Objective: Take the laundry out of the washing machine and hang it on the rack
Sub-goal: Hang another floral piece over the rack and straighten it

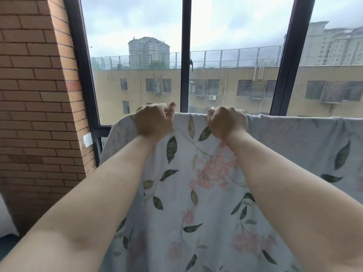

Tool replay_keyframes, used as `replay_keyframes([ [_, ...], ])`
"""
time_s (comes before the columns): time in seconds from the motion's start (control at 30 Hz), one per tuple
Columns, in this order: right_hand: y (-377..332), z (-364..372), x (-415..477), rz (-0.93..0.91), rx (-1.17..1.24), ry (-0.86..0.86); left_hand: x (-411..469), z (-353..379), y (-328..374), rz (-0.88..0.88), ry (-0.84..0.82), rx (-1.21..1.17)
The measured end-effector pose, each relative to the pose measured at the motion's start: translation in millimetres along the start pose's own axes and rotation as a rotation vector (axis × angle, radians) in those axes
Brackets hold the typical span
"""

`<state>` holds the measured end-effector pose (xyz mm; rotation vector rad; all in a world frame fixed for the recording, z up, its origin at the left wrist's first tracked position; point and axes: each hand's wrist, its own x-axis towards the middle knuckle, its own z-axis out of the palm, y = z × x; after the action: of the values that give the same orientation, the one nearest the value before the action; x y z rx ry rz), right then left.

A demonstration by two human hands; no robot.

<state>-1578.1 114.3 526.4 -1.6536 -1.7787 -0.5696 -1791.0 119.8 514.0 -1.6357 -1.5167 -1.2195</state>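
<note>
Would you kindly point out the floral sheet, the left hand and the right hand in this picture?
floral sheet [196, 193]: head view, on the printed cloth between the forearms.
left hand [154, 119]: head view, on the back of the hand.
right hand [225, 120]: head view, on the knuckles.

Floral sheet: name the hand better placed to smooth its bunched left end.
Probably left: the left hand grips the floral sheet nearest that end; the right hand holds mid-edge.

One head cam only, facing fwd and slightly down, close over both forearms, toward the dark-framed glass window [185, 55] just ahead.
</note>
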Motion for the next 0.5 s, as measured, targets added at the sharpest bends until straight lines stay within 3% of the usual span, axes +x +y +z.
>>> replay_keyframes([
  [0.5,113,-10,1,0.034,-0.082,0.073,-1,7,9,-0.013,-0.005,0.142],
])
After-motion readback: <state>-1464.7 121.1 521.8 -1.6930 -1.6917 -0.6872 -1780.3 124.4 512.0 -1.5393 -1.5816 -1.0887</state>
